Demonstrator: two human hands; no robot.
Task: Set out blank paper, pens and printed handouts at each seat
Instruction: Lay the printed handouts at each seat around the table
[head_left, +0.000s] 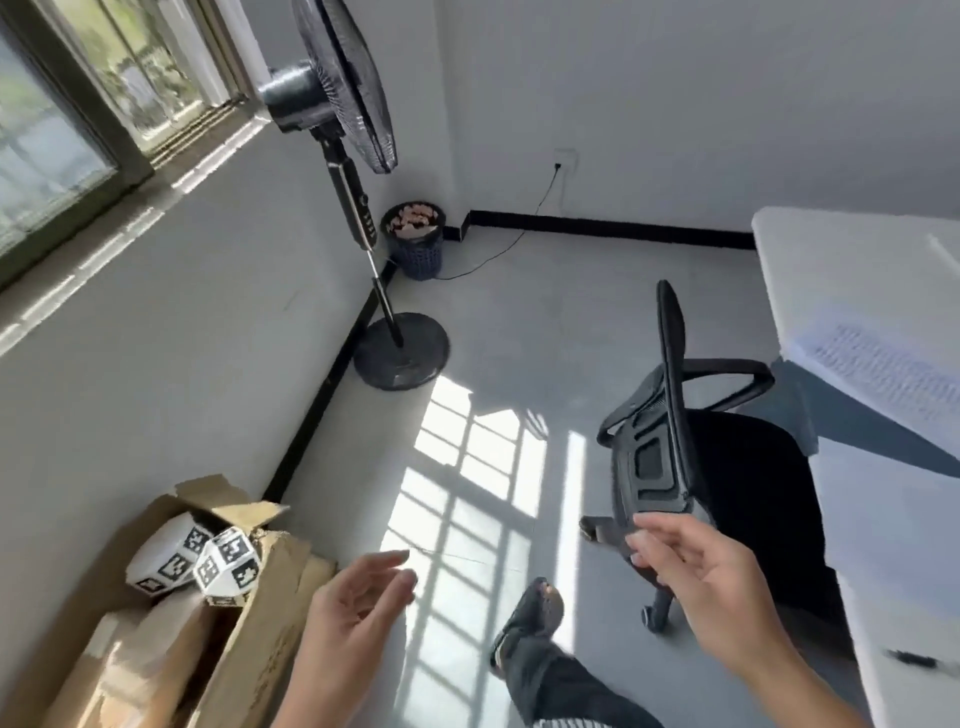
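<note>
My left grip and right grip are both open, fingers loose, holding nothing above the floor. The printed handout lies flat on the desk, well up and right of my right grip, its long axis slanting toward the lower right. The blurred pen lies nearly crosswise on the desk, right of that grip, apart from it.
</note>
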